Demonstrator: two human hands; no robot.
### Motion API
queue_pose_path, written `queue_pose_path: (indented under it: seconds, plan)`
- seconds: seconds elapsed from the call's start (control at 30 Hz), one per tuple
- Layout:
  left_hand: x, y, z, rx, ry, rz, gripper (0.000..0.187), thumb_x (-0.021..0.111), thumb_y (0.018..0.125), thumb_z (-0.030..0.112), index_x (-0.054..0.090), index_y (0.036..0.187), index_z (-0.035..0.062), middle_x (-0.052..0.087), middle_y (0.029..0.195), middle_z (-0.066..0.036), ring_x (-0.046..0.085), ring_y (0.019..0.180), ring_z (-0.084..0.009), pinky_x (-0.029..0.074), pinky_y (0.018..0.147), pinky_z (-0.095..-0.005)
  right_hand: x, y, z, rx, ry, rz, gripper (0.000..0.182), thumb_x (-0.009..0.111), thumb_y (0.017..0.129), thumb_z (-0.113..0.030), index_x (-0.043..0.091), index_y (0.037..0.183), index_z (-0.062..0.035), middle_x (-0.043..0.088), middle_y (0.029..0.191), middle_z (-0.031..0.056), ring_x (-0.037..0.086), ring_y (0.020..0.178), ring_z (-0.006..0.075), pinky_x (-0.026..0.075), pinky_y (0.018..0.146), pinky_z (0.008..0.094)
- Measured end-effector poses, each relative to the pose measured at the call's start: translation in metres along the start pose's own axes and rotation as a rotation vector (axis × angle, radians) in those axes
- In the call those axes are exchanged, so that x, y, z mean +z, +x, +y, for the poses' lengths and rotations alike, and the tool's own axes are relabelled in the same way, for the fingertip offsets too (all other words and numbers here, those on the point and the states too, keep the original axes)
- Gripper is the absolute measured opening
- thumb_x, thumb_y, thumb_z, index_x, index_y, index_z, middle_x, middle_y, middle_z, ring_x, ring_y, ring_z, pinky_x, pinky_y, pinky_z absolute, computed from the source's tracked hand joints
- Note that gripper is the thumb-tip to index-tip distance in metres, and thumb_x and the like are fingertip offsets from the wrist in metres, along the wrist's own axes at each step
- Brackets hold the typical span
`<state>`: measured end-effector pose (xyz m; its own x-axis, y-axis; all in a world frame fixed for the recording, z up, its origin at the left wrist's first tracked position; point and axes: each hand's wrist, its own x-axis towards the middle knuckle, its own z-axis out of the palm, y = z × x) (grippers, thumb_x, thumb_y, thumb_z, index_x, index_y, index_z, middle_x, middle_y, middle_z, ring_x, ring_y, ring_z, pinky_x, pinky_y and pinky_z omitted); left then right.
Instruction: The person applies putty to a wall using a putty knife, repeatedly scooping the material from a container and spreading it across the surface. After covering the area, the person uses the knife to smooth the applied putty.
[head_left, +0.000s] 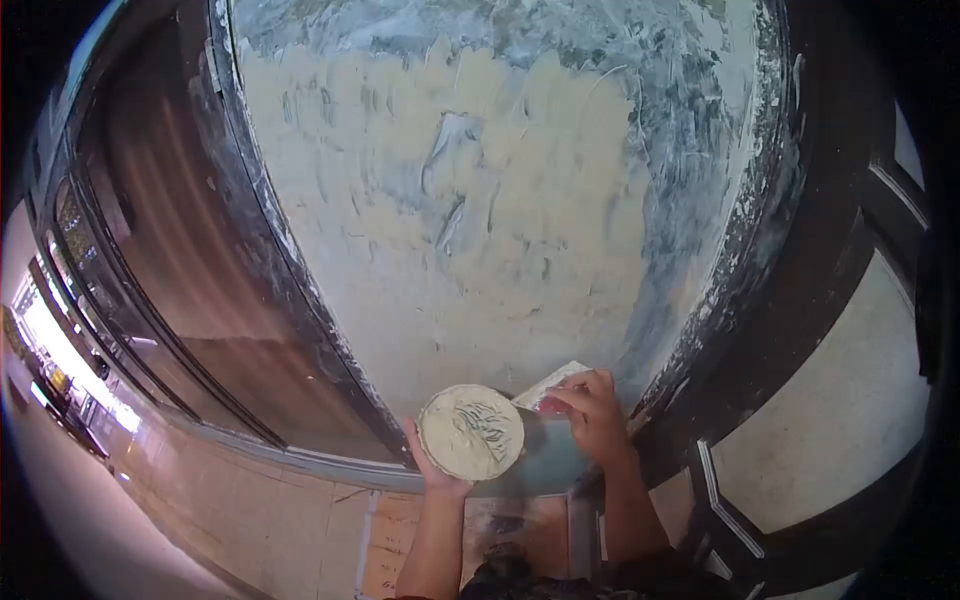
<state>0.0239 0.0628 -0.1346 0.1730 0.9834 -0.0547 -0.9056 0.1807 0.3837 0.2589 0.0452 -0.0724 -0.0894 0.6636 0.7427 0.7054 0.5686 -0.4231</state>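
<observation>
My left hand (436, 472) is wrapped round the side and underside of a round tub of putty (470, 432), held up close to the wall. The cream putty in it has ridged marks across its right half. In my right hand (598, 415) is a putty scraper (545, 390) with a pale, smeared blade and a reddish part under the fingers. Its blade slants down toward the tub's right rim, near the wall's lower edge. Ahead stands the wall panel (560, 190), coated in streaky cream putty over a blue-grey surface.
Dark, paint-smeared frames border the panel on the left (270, 190) and right (745, 250). A brown glossy panel (200, 260) stands further left. Below, a printed cardboard sheet (385, 535) lies on the tiled floor (290, 520). White panels in dark framing (830, 400) are at right.
</observation>
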Motion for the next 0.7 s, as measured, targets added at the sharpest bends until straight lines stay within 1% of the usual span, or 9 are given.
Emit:
queue_pose_path:
  seconds: [0.07,0.13,0.3,0.4,0.43,0.53,0.57,0.67,0.7]
  plan:
    - [-0.015,0.003,0.002,-0.023,0.008,0.003,0.095,0.034,0.093,0.08,0.041,0.152,0.0046,0.048,0.15,-0.019,0.05,0.132,-0.0428,0.045,0.106,-0.0639,0.016,-0.012,0.004,0.006,-0.026,0.015,0.04,0.067,0.071,0.013,0.079,0.1,-0.0111,0.063,0.101,0.0083,0.055,0.101,0.0302,0.048,0.086,0.0384]
    - [-0.022,0.003,0.005,-0.075,-0.074,-0.005,0.1,0.039,0.088,0.084,0.043,0.15,0.0059,0.049,0.149,-0.02,0.051,0.13,-0.0441,0.047,0.099,-0.0712,0.032,-0.025,0.006,0.011,-0.058,0.039,0.04,0.068,0.07,0.014,0.079,0.1,-0.0109,0.063,0.101,0.008,0.054,0.1,0.0301,0.047,0.087,0.0389]
    - [-0.079,0.013,0.01,-0.139,-0.09,-0.075,0.1,0.04,0.087,0.085,0.041,0.152,0.0089,0.045,0.152,-0.019,0.048,0.133,-0.0462,0.043,0.095,-0.0796,0.07,-0.058,-0.006,0.085,-0.031,0.093,0.034,0.067,0.072,0.014,0.078,0.095,-0.0083,0.064,0.097,0.0082,0.054,0.097,0.0308,0.047,0.085,0.0391]
    - [-0.076,0.007,0.02,-0.175,-0.041,-0.118,0.099,0.037,0.088,0.084,0.04,0.153,0.0098,0.046,0.152,-0.018,0.046,0.135,-0.0456,0.041,0.102,-0.076,0.099,-0.078,0.0,0.09,-0.016,0.113,0.034,0.067,0.07,0.014,0.077,0.093,-0.0083,0.065,0.098,0.0087,0.054,0.098,0.0315,0.047,0.086,0.0399]
    - [-0.087,0.007,0.024,-0.206,-0.018,-0.126,0.098,0.038,0.088,0.084,0.041,0.153,0.0106,0.046,0.153,-0.018,0.046,0.135,-0.0465,0.04,0.1,-0.0786,0.109,-0.088,0.0,0.085,-0.017,0.119,0.034,0.068,0.069,0.015,0.077,0.092,-0.0087,0.065,0.098,0.0083,0.054,0.097,0.0315,0.047,0.086,0.0397]
    - [-0.119,0.007,0.036,-0.253,-0.01,-0.152,0.099,0.038,0.087,0.085,0.042,0.153,0.0105,0.046,0.153,-0.018,0.045,0.136,-0.0462,0.04,0.101,-0.0779,0.137,-0.115,0.001,0.074,-0.021,0.121,0.036,0.069,0.066,0.016,0.077,0.09,-0.0103,0.065,0.098,0.0071,0.054,0.097,0.0312,0.047,0.087,0.0392]
    - [-0.126,0.008,0.039,-0.267,-0.077,-0.089,0.098,0.043,0.085,0.085,0.044,0.15,0.0119,0.047,0.151,-0.019,0.048,0.132,-0.0501,0.036,0.093,-0.0866,0.143,-0.12,-0.005,0.082,-0.032,0.127,0.036,0.069,0.066,0.016,0.077,0.09,-0.0103,0.065,0.098,0.0071,0.054,0.097,0.0312,0.047,0.087,0.0392]
    - [-0.147,0.001,0.049,-0.361,-0.082,-0.106,0.099,0.043,0.084,0.086,0.045,0.149,0.0124,0.048,0.15,-0.018,0.048,0.131,-0.0503,0.036,0.092,-0.0875,0.155,-0.141,-0.019,0.083,-0.067,0.104,0.039,0.07,0.064,0.016,0.077,0.09,-0.0119,0.065,0.099,0.0059,0.053,0.098,0.0308,0.047,0.087,0.039]
    - [-0.143,-0.01,0.056,-0.364,0.016,-0.151,0.103,0.04,0.084,0.088,0.045,0.149,0.0094,0.048,0.149,-0.021,0.049,0.131,-0.0503,0.038,0.096,-0.0829,0.158,-0.147,-0.026,0.097,-0.068,0.107,0.039,0.07,0.064,0.016,0.077,0.09,-0.0119,0.065,0.099,0.0054,0.053,0.098,0.0306,0.046,0.087,0.0388]
